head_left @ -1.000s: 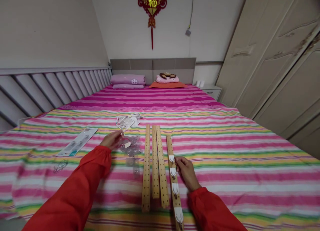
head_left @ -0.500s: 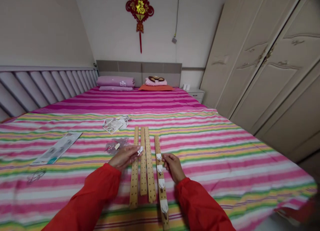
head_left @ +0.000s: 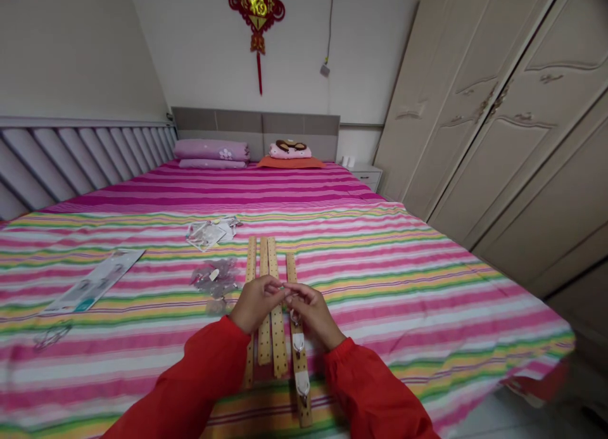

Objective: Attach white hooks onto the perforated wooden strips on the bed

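Several perforated wooden strips (head_left: 268, 261) lie side by side on a striped bed sheet (head_left: 380, 268). The rightmost strip (head_left: 299, 363) carries white hooks (head_left: 297, 342) along its length. My left hand (head_left: 256, 301) and my right hand (head_left: 311, 312) meet above that strip, fingers pinched together on a small white hook that I can barely make out. Both sleeves are red. A clear plastic bag of small parts (head_left: 215, 279) lies just left of the strips.
Another clear packet (head_left: 209, 233) lies further up the bed, and a printed card (head_left: 92, 282) sits at the left. Pillows (head_left: 211, 152) rest at the headboard. A tall wardrobe (head_left: 513, 122) stands along the right side. The bed's near edge is just below my arms.
My left hand left the plastic bag with a small white hook and moved right to meet my right hand over the hooked strip. The camera view shifted right.
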A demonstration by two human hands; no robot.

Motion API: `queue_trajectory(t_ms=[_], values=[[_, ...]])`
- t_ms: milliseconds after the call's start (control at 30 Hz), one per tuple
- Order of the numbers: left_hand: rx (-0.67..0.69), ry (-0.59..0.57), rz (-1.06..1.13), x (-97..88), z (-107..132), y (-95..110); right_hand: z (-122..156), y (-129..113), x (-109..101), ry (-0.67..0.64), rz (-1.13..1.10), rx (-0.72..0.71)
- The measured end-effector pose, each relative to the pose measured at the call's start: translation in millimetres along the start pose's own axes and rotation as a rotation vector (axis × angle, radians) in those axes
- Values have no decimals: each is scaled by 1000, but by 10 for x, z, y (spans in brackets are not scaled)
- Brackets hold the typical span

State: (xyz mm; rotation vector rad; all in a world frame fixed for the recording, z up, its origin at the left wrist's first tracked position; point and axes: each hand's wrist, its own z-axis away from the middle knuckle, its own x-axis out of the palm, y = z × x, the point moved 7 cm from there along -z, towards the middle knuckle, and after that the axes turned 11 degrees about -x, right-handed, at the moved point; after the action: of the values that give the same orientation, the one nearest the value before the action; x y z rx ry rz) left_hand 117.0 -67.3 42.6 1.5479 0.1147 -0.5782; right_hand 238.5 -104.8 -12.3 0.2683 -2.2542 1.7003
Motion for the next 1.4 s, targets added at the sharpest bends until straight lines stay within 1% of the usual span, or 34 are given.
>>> queue_trajectory(t_ms=[100, 200, 267, 367, 500, 633, 767, 867, 933, 1033, 1167, 1233, 1400], values=[[-78, -47, 57, 42, -45, -42, 4, 12, -12, 20, -10, 19], [-169, -104, 92, 102, -71, -90, 10, 74, -62, 58, -51, 54], [-207, -107, 135, 132, -83, -128, 11, 114, -111, 92, -81, 67], [-224, -107, 245, 184, -96, -176, 13, 148, -168, 141, -134, 85], [-215, -116, 346, 231, -110, -205, 23, 160, -169, 160, -226, 124], [-243, -106, 396, 238, -146, -259, 10, 151, -181, 164, -254, 150], [-312, -91, 438, 269, -225, -328, -68, 96, -264, 198, -202, 111], [-334, -57, 476, 302, -346, -355, -172, 79, -321, 214, -127, 97], [-327, -8, 482, 313, -456, -375, -263, 98, -360, 241, -98, 104], [-287, 83, 434, 316, -638, -411, -415, 156, -422, 285, -30, 128], [-241, 154, 190, 337, -834, -464, -586, 236, -487, 323, 70, 118], [-241, 168, 97, 354, -894, -498, -635, 294, -504, 330, 87, 119], [-251, 200, -16, 377, -944, -541, -671, 446, -552, 356, 122, 143]])
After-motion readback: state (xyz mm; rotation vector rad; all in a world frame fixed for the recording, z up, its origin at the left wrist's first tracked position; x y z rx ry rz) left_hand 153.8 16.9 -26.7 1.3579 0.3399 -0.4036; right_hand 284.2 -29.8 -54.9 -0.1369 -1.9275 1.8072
